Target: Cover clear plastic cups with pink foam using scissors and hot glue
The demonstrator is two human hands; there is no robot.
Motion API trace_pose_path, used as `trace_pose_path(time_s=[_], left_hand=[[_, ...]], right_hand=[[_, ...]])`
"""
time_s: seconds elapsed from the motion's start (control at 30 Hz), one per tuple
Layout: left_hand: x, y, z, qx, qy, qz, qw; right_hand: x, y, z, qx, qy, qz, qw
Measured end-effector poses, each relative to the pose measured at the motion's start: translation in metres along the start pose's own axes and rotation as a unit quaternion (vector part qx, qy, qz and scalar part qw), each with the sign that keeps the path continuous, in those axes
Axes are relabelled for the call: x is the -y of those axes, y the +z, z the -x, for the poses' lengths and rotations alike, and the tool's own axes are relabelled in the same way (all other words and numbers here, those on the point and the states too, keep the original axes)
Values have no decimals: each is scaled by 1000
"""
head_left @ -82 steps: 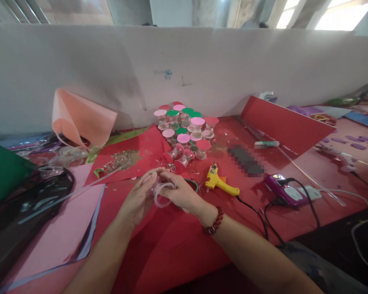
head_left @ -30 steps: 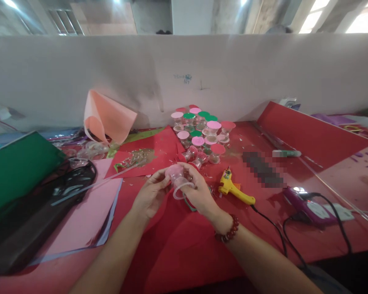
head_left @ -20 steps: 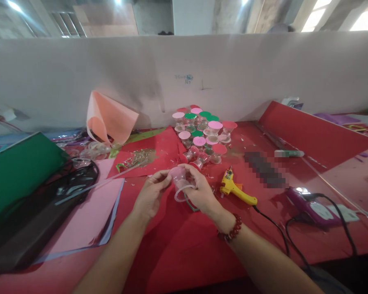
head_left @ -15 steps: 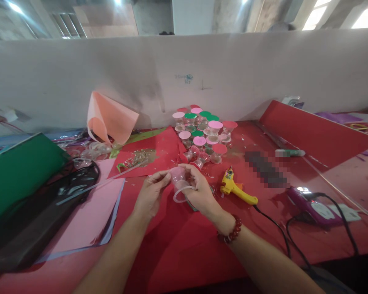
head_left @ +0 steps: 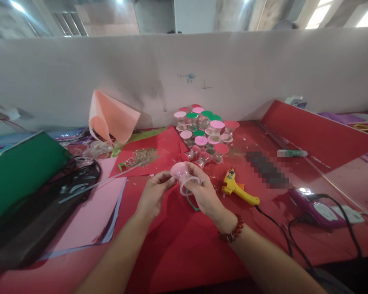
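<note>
Between my hands is a clear plastic cup piece (head_left: 184, 179), narrow at the waist and flared at both ends. A pink disc (head_left: 179, 168) covers its far end; the near rim is open and faces me. My right hand (head_left: 209, 195) wraps round the waist and near rim. My left hand (head_left: 155, 192) pinches at the left edge of the disc, fingers closed. Beneath the right hand a green curved edge (head_left: 194, 205) shows, mostly hidden. Beyond the hands stand several similar cup pieces (head_left: 220, 149) topped with pink, red and green discs.
A yellow glue gun (head_left: 237, 190) lies right of the hands, its cord running to a purple power strip (head_left: 317, 210). At left are pink sheets (head_left: 88, 210), a black bag (head_left: 43, 216) and a green board (head_left: 27, 171). A red board (head_left: 319, 134) leans at right.
The cup piece has tilted, its pink disc turning more toward me and its open rim swinging right and up. Both hands still hold it.
</note>
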State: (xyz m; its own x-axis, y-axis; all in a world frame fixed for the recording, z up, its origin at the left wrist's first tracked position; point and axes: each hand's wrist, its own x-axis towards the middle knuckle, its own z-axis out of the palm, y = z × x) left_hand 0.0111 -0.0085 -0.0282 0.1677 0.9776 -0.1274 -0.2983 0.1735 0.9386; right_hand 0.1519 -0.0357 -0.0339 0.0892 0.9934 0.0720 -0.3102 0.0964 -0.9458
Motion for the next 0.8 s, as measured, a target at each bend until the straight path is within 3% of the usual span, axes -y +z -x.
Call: trace_pose_path(time_s=[0.17,0.33,0.53,0.67,0.8], left_hand=[[2,-2,-1,-4,33,-77,997],[-9,2,3,19,49,-34,998],[-7,4,1,-36,67,-13,997],[2,6,0,-29,57,28,998],[3,9,2,-14,44,41,998]], right_hand=[[5,-3,1,17,-37,77,996],[5,-2,0,39,-48,104,993],[0,-1,1,20,-7,38,999],[-2,-2,0,2,22,-16,1000],[-2,-3,-2,4,31,6,999]])
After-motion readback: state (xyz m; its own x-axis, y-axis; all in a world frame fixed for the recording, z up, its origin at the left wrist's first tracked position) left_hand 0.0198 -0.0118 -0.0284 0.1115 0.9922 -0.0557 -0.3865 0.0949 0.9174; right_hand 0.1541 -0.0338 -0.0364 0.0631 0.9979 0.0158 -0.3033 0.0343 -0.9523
